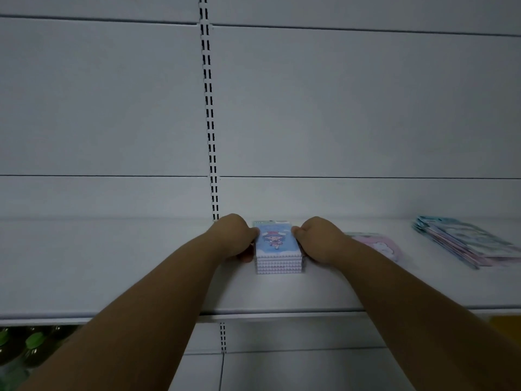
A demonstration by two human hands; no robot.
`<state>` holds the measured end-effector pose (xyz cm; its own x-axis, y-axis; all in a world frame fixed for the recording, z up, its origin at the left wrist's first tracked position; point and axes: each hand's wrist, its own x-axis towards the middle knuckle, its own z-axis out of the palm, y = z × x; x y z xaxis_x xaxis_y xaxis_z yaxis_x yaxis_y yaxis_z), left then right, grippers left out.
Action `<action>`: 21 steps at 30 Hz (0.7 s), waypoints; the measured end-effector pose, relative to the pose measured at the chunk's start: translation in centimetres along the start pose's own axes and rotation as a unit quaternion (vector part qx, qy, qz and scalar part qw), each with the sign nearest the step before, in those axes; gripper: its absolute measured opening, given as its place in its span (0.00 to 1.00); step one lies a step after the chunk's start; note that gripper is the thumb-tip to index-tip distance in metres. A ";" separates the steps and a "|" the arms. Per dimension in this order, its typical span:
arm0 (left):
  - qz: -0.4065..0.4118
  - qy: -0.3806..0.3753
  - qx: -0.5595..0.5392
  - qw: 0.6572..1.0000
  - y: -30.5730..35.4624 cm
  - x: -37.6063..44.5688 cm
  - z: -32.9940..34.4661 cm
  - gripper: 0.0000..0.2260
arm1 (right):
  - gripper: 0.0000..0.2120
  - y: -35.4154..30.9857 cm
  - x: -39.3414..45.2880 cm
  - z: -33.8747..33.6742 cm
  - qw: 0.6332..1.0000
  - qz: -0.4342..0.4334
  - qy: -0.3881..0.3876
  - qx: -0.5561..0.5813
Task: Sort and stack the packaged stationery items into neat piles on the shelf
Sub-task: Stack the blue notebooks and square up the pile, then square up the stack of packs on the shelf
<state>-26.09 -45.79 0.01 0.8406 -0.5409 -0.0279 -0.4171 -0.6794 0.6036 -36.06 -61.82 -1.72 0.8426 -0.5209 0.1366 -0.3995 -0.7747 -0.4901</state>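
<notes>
Store shelving, as I saw it: white back panels point(338, 103) filled the view, split by dark horizontal seams. A slotted upright point(210, 122) ran from twelve o'clock down to centre. White shelf point(112, 263) spanned below. Green-capped bottles point(31, 342) sat at eight o'clock. Lighting was dim, bluish.

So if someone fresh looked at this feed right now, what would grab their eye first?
Most likely the blue stack of packaged notepads at the middle of the white shelf, pressed between the left hand and the right hand, one on each side. Next, the looser fanned pile of packets at the far right of the shelf, and a pink packet lying flat just behind the right wrist.
</notes>
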 end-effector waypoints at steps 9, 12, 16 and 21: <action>0.114 0.185 0.120 0.969 1.7 -4.1 -0.6 0.13 | 0.16 -0.4 -3.3 -4.1 0.981 -0.047 0.175 -0.066; 0.195 0.195 0.097 0.956 4.1 -6.6 0.9 0.12 | 0.16 0.5 -4.6 -6.8 0.959 -0.108 0.247 -0.087; 0.265 0.141 0.094 0.949 7.6 -8.2 4.7 0.14 | 0.17 2.4 -6.5 -10.4 0.941 -0.138 0.277 -0.139; 0.298 0.105 0.118 0.941 12.8 -8.4 9.6 0.14 | 0.18 7.4 -8.1 -14.6 0.936 -0.136 0.286 -0.157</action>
<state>-41.77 -54.72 0.35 0.4728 -0.7680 0.4320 -0.8804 -0.3917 0.2673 -51.13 -68.52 6.13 0.6336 -0.3269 0.7012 -0.3612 -0.9265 -0.1056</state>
